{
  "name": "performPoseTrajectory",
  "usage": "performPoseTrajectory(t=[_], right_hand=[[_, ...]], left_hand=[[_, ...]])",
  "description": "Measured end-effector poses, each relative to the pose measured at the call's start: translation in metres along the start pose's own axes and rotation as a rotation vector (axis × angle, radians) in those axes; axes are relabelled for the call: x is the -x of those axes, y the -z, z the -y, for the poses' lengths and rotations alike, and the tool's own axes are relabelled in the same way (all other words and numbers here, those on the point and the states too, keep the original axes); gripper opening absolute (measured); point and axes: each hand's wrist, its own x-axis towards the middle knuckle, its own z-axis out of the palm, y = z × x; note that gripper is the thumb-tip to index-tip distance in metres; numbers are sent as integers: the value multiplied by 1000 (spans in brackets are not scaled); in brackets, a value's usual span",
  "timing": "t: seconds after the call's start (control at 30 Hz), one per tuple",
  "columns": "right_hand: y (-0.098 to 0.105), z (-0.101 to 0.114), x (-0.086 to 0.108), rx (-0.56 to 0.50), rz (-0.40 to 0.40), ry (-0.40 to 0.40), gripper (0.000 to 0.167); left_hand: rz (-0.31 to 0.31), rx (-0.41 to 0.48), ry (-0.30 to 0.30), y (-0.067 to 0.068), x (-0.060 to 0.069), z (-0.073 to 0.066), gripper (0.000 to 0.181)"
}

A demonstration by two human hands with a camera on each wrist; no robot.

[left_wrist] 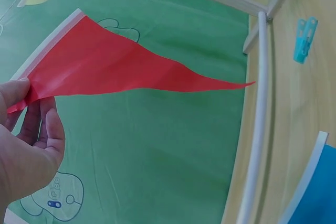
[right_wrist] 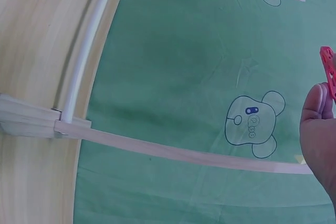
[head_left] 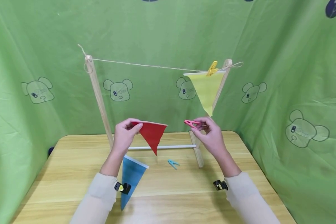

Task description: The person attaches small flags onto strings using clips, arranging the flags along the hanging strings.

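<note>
Pennant (head_left: 153, 134), red and triangular with a white top edge, is pinched at one end of that edge between the thumb and fingers of the left hand (head_left: 124, 137). It extends rightward from that hand, its tip pointing down. The right hand (head_left: 210, 137) grasps a pinkish-red clothespin (head_left: 191, 123) between thumb and fingers; the pin points left toward the red pennant, well apart from it.

Above both hands, a thin string (head_left: 140, 64) runs between two wooden posts, the left post (head_left: 100, 102) rising beyond the left hand. Above the right hand, a yellow pennant (head_left: 205, 88) hangs from the string by a yellow clothespin (head_left: 212, 68), its tip near that hand. Beyond the hands, a white rod (head_left: 176, 146) joins the posts low down.

Between the hands and closer to the person, a blue clothespin (head_left: 172, 163) lies on the wood-grained table (head_left: 184, 202). Just right of the left wrist lies a blue pennant (head_left: 135, 174), partly covered by a black wristband (head_left: 125, 188).
</note>
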Motion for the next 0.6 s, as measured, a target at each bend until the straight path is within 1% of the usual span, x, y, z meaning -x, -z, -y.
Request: performPoseTrajectory(t=[0.13, 0.27, 0.43, 0.6], right_hand=[[1, 3, -1, -22, -10, 7, 32], [0, 3, -2, -35, -4, 9, 34], [0, 4, -6, -19, -4, 11, 35], [0, 8, -11, -28, -21, 35, 35]], left_hand=[[8, 30, -18, -2, -3, -5, 21], [-2, 35, -21, -2, -6, -9, 22], [-11, 15, -15, -2, -8, -12, 21], [-17, 10, -33, -4, -12, -15, 20]])
